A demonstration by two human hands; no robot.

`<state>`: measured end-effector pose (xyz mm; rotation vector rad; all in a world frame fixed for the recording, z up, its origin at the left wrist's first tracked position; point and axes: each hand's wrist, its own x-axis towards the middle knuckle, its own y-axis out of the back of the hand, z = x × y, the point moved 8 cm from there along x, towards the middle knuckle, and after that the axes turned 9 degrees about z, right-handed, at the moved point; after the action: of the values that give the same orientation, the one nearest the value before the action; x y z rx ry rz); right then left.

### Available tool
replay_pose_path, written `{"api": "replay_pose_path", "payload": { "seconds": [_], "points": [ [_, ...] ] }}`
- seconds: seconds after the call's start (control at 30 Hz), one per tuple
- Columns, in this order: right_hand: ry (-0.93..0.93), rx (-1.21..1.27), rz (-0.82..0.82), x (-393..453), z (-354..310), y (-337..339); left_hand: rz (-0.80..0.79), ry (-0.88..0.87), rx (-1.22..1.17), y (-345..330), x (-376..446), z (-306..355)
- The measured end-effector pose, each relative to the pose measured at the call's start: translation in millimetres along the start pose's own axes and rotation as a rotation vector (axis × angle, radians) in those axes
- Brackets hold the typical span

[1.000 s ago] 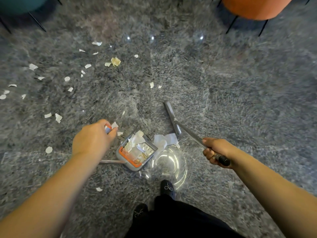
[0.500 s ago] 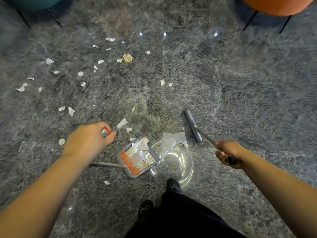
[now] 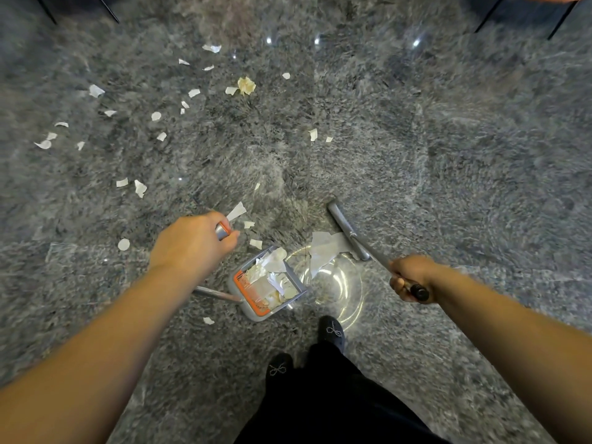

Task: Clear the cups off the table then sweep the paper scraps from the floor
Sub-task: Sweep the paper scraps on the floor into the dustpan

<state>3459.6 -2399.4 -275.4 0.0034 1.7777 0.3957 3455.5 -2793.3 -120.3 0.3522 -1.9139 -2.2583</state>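
The left hand (image 3: 192, 248) is curled round the top end of the dustpan handle (image 3: 221, 231), which shows as a grey tube with an orange band between thumb and fingers. The right hand (image 3: 411, 277) grips the broom handle (image 3: 378, 256) near its black end cap. The handle runs up and left from the fist to the broom head (image 3: 347, 230), a narrow grey bar lying on the floor (image 3: 448, 155).

The dustpan (image 3: 267, 286) sits between the two hands, just in front of the person's feet. It is grey with an orange comb edge on its left side and holds a heap of white and cream scraps. A large torn white scrap (image 3: 326, 248) lies just beside the broom head on its left side, between head and pan mouth.

Small white scraps (image 3: 141, 187) are scattered over the far left of the floor, well apart from the pan. A crumpled yellowish scrap (image 3: 246, 85) lies far centre. Two scraps (image 3: 313, 134) lie far of the broom head. One scrap (image 3: 208, 321) lies near, left of the pan.

The floor is polished grey stone with bright reflections. Black shoes (image 3: 333, 331) with bow trims stand at near centre. Dark furniture legs (image 3: 559, 20) enter at the far corners.
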Motion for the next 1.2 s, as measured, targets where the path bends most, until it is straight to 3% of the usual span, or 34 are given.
{"api": "replay_pose_path", "payload": {
  "seconds": [0.63,0.93,1.2],
  "points": [
    [0.041,-0.154,-0.288,-75.4,85.4,-142.5,0.036,0.035,-0.035,-2.7,-42.4,-42.6],
    [0.042,0.079,-0.211,-102.7,89.6,-114.1,0.082,-0.033,-0.099,18.3,-60.8,-46.2],
    [0.161,0.178,-0.138,-112.2,87.4,-59.2,0.098,-0.192,-0.178,39.6,-39.1,37.3]
  ]
}}
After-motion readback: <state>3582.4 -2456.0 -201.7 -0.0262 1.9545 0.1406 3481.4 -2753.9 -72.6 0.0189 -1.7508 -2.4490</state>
